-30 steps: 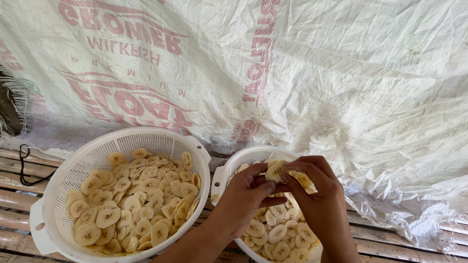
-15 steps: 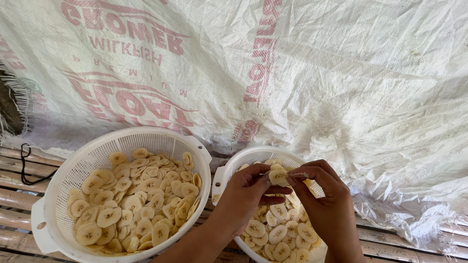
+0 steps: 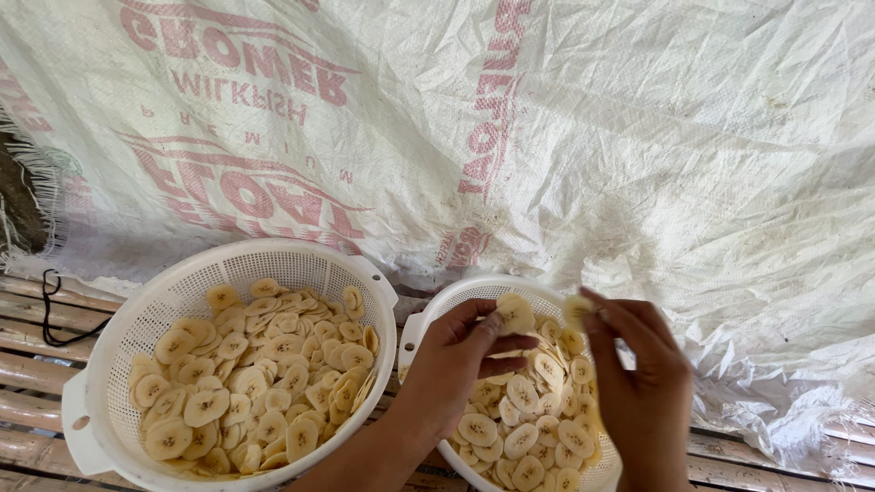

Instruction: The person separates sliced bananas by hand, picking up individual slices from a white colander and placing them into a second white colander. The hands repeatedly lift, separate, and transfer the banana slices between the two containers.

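Head view. My left hand (image 3: 456, 360) is over the near rim of the smaller white perforated plastic colander (image 3: 428, 319), thumb and fingertips pinching one pale yellow round banana slice (image 3: 515, 312) just above the pile. My right hand (image 3: 643, 383) is beside it over the same colander, back of hand to the camera; thumb and forefinger pinch a second pale banana slice (image 3: 577, 308), held slightly higher and apart from the first. The other fingers of both hands are curled in loosely.

The smaller colander holds a heap of sliced banana rounds (image 3: 524, 424), partly hidden by my hands. To its left, touching or almost touching at the handles, sits the larger white perforated plastic colander (image 3: 100, 364), about half full of the same yellow banana rounds (image 3: 251, 374). Both rest on a slatted bamboo surface (image 3: 27, 364). A white woven plastic sack sheet with red print (image 3: 638, 137) covers the area behind. A thin black cord (image 3: 50, 310) lies on the slats at far left.
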